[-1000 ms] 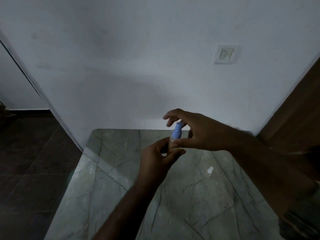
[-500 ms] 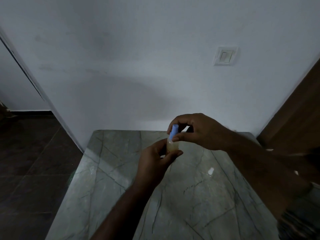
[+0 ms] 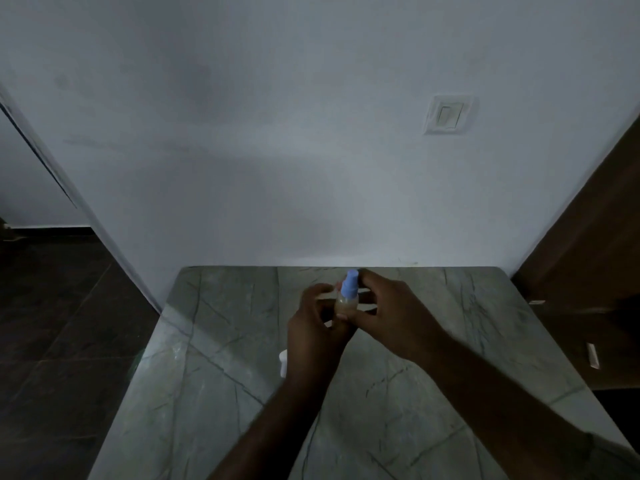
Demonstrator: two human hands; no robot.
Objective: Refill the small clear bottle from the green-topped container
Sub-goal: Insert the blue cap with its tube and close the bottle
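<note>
The small clear bottle [image 3: 345, 303] with a blue cap [image 3: 348, 285] is held upright above the far middle of the grey-green marble table [image 3: 221, 358]. My left hand [image 3: 317, 327] grips the bottle's body from the left and below. From the right, my right hand [image 3: 391, 317] has its fingers curled around the bottle at the cap and neck. A pale yellowish liquid shows in the bottle. The green-topped container is not in view.
A small white object [image 3: 283, 362] lies on the table, partly hidden behind my left wrist. A white wall with a light switch [image 3: 449, 114] stands behind the table. A brown wooden surface [image 3: 588, 258] rises at the right, dark floor [image 3: 52, 323] lies left.
Both hands have come lower and closer together around the bottle. The right hand's fingers now wrap the cap and neck more fully. A white object now shows behind the left wrist.
</note>
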